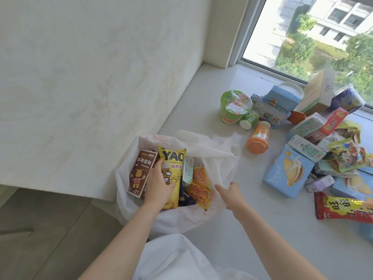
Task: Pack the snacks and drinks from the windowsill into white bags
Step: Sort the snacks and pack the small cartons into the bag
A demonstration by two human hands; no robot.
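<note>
Gripping a yellow snack packet [172, 174], the left hand [159, 187] is seen inside the mouth of a white bag [214, 156] that sits open on the windowsill [201, 93], close to the wall. The packet is held upright, with the thumb on its left edge and the fingers curled over its front. Just beside it on the left, a brown box [141, 172] printed with a cartoon bear is stood in the bag. To the right of the packet, orange wrapped snacks [200, 187] and a pale green carton [187, 168] are lodged in the bag. The right hand [232, 194] is held over the bag's right rim with fingers straight and spread, gripping nothing; contact with the fabric cannot be told. Well apart, further along the sill, unpacked goods are heaped: a green noodle cup [235, 107], an orange-capped bottle [259, 137] lying on its side, a light blue biscuit box [287, 172] and a red snack bag [343, 208] nearest the sill's front edge.
</note>
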